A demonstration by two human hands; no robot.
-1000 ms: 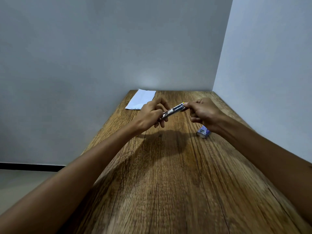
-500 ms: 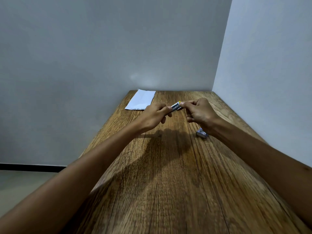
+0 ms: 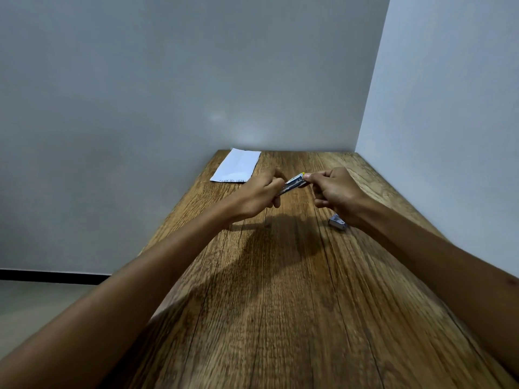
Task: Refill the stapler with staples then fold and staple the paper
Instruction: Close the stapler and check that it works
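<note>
A small silver stapler [image 3: 293, 184] with a yellow tip is held in the air above the wooden table [image 3: 280, 290]. My left hand [image 3: 258, 196] grips its near end. My right hand [image 3: 335, 192] pinches its far, yellow-tipped end between thumb and fingers. A small blue and silver staple box [image 3: 337, 221] lies on the table just below my right wrist, partly hidden by it. The white sheet of paper [image 3: 237, 167] lies flat at the far left corner of the table, beyond my left hand.
Grey walls close the table in at the back and along the right side. The table's left edge drops to a pale floor [image 3: 33, 301] with a black skirting line.
Both hands stay on the stapler at about the same spot. More of the stapler's body shows between the hands now than half a second ago. The staple box and paper have not moved.
</note>
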